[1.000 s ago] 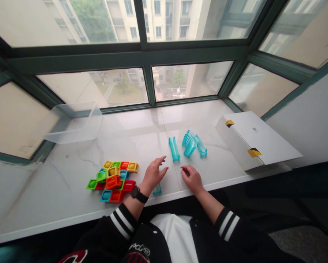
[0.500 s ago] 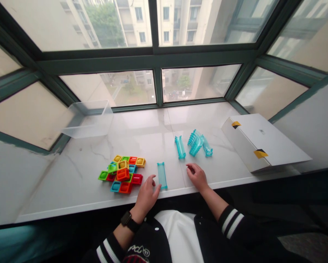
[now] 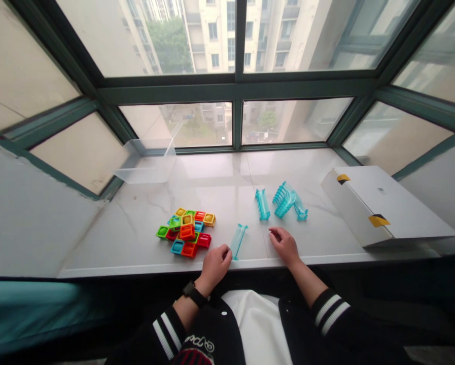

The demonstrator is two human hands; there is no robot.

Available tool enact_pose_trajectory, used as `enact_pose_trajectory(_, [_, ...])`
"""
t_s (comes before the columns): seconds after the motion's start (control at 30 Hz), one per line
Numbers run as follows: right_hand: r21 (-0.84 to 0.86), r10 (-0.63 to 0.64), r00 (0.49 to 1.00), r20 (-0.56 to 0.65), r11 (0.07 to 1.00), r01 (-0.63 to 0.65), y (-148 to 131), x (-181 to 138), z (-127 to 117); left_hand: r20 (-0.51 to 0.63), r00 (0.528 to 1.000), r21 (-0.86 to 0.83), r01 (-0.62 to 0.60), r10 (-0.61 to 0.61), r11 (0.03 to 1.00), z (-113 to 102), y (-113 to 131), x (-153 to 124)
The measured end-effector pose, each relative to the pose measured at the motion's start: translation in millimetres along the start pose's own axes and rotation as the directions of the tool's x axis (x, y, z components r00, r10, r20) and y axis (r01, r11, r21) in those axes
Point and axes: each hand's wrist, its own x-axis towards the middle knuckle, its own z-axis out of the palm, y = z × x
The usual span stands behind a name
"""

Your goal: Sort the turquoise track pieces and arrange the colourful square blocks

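Observation:
My left hand point(image 3: 216, 264) is at the sill's front edge, its fingers closed at the near end of a flat translucent turquoise track piece point(image 3: 239, 242). The piece slants away to the right. My right hand point(image 3: 284, 245) rests on the sill with its fingers curled together, and nothing shows in them. Just beyond it lie a straight turquoise track piece point(image 3: 263, 205), a ribbed curved track piece point(image 3: 284, 199) and another straight track piece point(image 3: 300, 207). Left of my left hand are several colourful building blocks point(image 3: 187, 232) in red, yellow, green, blue and orange, some stacked.
A clear plastic bin point(image 3: 147, 170) stands at the back left of the white marble-patterned sill point(image 3: 212, 177). At the right sits a white box point(image 3: 394, 203) with yellow-and-black tabs. Framed windows point(image 3: 236, 121) border the back and sides.
The view has swung a little. My left hand's fingers have closed at the near turquoise track piece, which has turned so its far end points right. My right hand stays in place.

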Motion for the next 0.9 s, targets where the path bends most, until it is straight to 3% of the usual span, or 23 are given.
enact_pose_trajectory(0.23, [0.005, 0.008, 0.999, 0.037, 1.000, -0.008, -1.1, -1.4, -1.4, -0.015, 0.998, -0.430, 0.050, -0.062, 0.901, 0.8, -12.1, -5.9])
enact_pose_trajectory(0.37, [0.191, 0.069, 0.994, 0.089, 0.978, -0.085, -23.2, -11.7, 4.7, -0.037, 0.992, -0.567, 0.077, -0.119, 0.820, 4.7, -8.3, 1.5])
enact_pose_trajectory(0.47, [0.332, 0.056, 0.960, 0.273, 0.931, -0.149, -50.3, -19.5, 14.9, -0.061, 0.989, -0.598, 0.071, -0.133, 0.799, 7.4, -0.5, 10.4])
enact_pose_trajectory(0.6, [0.387, -0.017, 0.870, 0.494, 0.900, -0.203, -77.9, -23.2, 28.8, -0.072, 0.991, -0.590, 0.048, -0.111, 0.806, 9.4, 12.8, 19.3])
enact_pose_trajectory(0.9, [0.386, 0.026, 0.905, 0.425, 0.899, -0.207, -86.2, -24.1, 30.9, -0.050, 0.998, -0.485, -0.048, 0.026, 0.873, 12.4, 20.5, 13.5])
